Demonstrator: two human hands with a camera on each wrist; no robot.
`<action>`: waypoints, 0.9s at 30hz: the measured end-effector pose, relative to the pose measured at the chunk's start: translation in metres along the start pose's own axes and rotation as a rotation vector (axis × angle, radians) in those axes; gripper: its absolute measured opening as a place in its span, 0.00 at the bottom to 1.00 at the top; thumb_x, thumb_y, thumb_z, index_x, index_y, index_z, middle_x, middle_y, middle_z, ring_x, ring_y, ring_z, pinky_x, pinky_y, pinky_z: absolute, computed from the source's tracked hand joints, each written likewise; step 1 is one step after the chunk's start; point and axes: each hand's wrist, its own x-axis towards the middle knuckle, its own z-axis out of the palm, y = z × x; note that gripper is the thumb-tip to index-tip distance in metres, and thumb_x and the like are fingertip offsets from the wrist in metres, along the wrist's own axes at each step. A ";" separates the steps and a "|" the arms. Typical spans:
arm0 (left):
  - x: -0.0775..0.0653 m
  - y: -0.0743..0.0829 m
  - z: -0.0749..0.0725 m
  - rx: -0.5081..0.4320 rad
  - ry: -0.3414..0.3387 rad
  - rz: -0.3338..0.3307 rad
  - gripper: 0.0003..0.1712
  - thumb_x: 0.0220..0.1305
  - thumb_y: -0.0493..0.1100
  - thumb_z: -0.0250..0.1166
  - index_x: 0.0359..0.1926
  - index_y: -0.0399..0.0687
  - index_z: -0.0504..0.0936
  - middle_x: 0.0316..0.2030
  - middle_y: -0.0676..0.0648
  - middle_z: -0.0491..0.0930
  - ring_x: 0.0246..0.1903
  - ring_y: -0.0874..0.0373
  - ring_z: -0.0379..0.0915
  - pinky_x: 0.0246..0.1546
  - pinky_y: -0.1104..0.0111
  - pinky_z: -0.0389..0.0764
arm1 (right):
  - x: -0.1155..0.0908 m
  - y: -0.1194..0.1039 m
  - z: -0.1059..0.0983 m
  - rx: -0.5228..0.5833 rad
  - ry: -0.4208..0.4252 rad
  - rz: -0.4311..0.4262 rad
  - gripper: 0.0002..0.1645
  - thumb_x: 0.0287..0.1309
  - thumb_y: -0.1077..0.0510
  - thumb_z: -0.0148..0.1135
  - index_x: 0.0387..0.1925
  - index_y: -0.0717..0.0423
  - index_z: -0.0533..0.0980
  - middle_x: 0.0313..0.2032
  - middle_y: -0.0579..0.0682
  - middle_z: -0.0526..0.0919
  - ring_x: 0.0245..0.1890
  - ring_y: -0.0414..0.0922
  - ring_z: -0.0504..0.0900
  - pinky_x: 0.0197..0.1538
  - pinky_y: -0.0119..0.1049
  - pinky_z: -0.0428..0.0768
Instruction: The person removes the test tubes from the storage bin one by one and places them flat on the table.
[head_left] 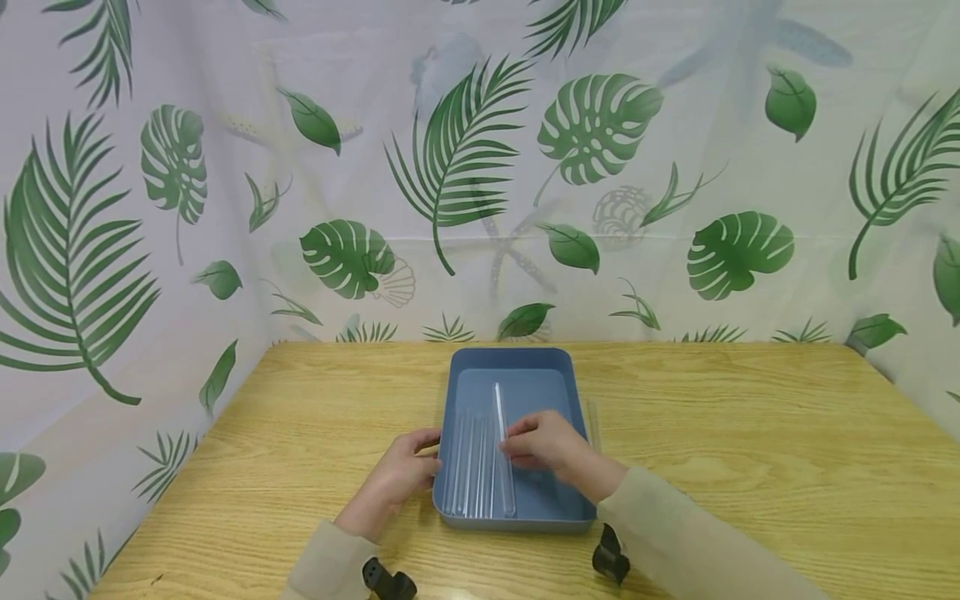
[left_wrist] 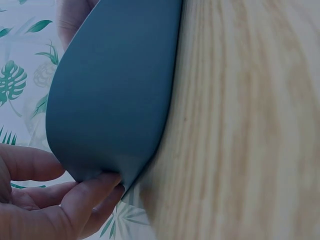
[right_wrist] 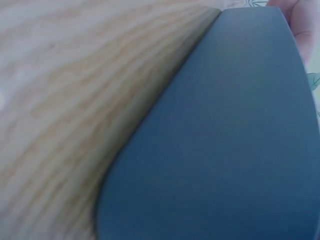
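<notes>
A blue rectangular tray [head_left: 536, 387] stands on the table with several clear tubes [head_left: 468, 467] lying side by side in its left half. My right hand [head_left: 551, 446] reaches over the tray's right side and pinches one clear tube [head_left: 498, 408] between thumb and fingers, to the right of the others. At the tray's left wall is my left hand [head_left: 401, 471], with curled fingers and thumb holding its edge. The left wrist view shows the left fingertips [left_wrist: 107, 182] against the outer wall. In the right wrist view, the tray's wall [right_wrist: 215, 140] hides the right hand's grip.
The wooden table [head_left: 750, 433] extends on both sides of the tray. Something clear and narrow [head_left: 593, 421] lies just outside the tray's right wall. A leaf-printed cloth [head_left: 480, 275] hangs behind and at the left.
</notes>
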 end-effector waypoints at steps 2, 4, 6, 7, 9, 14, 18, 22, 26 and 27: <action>0.000 0.000 0.000 0.004 0.002 -0.003 0.28 0.53 0.21 0.45 0.58 0.21 0.56 0.57 0.27 0.57 0.48 0.43 0.68 0.43 0.59 0.74 | 0.000 -0.001 -0.002 0.008 -0.002 0.001 0.12 0.47 0.69 0.60 0.37 0.71 0.74 0.31 0.56 0.77 0.27 0.42 0.78 0.34 0.37 0.79; 0.000 -0.001 0.000 0.008 0.005 -0.005 0.28 0.53 0.22 0.45 0.58 0.21 0.56 0.57 0.27 0.57 0.47 0.44 0.68 0.43 0.59 0.75 | 0.000 -0.001 -0.004 0.014 0.000 -0.004 0.12 0.48 0.68 0.60 0.37 0.70 0.74 0.31 0.56 0.77 0.27 0.42 0.78 0.34 0.37 0.79; 0.000 0.000 0.000 0.012 0.007 -0.007 0.28 0.53 0.22 0.45 0.58 0.22 0.57 0.57 0.27 0.57 0.46 0.44 0.69 0.42 0.59 0.75 | -0.001 -0.002 -0.006 0.021 -0.001 -0.014 0.11 0.48 0.68 0.60 0.36 0.70 0.74 0.31 0.56 0.77 0.27 0.42 0.78 0.35 0.37 0.79; 0.000 0.000 0.000 0.013 0.007 -0.006 0.28 0.53 0.22 0.45 0.58 0.22 0.57 0.57 0.27 0.57 0.46 0.45 0.69 0.42 0.59 0.75 | -0.001 -0.003 -0.007 0.026 -0.002 -0.020 0.11 0.49 0.68 0.59 0.36 0.70 0.74 0.31 0.55 0.77 0.27 0.42 0.78 0.35 0.38 0.79; 0.000 0.000 0.000 0.014 0.006 -0.006 0.28 0.53 0.22 0.45 0.58 0.22 0.57 0.57 0.27 0.57 0.46 0.45 0.69 0.42 0.59 0.75 | -0.001 -0.004 -0.010 0.035 -0.004 -0.036 0.11 0.49 0.69 0.59 0.36 0.71 0.73 0.30 0.55 0.78 0.27 0.42 0.78 0.35 0.38 0.79; 0.000 0.000 0.000 0.017 0.009 -0.005 0.28 0.53 0.22 0.45 0.58 0.22 0.57 0.57 0.27 0.58 0.46 0.45 0.69 0.42 0.59 0.75 | -0.001 -0.008 -0.014 0.061 -0.014 -0.042 0.12 0.49 0.69 0.58 0.37 0.73 0.72 0.28 0.53 0.78 0.26 0.41 0.78 0.35 0.37 0.79; 0.000 0.000 0.000 0.020 0.010 -0.008 0.28 0.54 0.22 0.45 0.59 0.22 0.57 0.57 0.28 0.58 0.46 0.45 0.69 0.42 0.59 0.75 | -0.002 -0.008 -0.016 0.069 -0.011 -0.027 0.11 0.49 0.69 0.59 0.36 0.72 0.72 0.27 0.53 0.78 0.26 0.41 0.78 0.36 0.37 0.79; -0.001 0.000 0.000 0.019 0.010 -0.009 0.28 0.54 0.22 0.45 0.59 0.22 0.57 0.57 0.28 0.58 0.47 0.45 0.69 0.42 0.59 0.75 | -0.002 -0.008 -0.017 0.059 -0.009 -0.020 0.11 0.48 0.69 0.60 0.35 0.71 0.72 0.28 0.53 0.78 0.25 0.40 0.78 0.36 0.38 0.79; -0.001 0.000 0.000 0.016 0.009 -0.008 0.28 0.54 0.22 0.45 0.59 0.22 0.57 0.57 0.27 0.58 0.47 0.45 0.68 0.42 0.59 0.75 | -0.003 -0.008 -0.019 0.049 -0.008 -0.016 0.10 0.48 0.68 0.61 0.34 0.71 0.73 0.28 0.53 0.78 0.26 0.40 0.78 0.35 0.36 0.79; -0.001 0.000 0.000 0.014 0.008 -0.007 0.28 0.54 0.22 0.45 0.59 0.22 0.57 0.57 0.27 0.57 0.47 0.44 0.68 0.42 0.59 0.75 | -0.003 -0.008 -0.020 0.048 -0.012 -0.018 0.10 0.48 0.68 0.61 0.34 0.71 0.73 0.28 0.53 0.78 0.26 0.40 0.78 0.35 0.36 0.79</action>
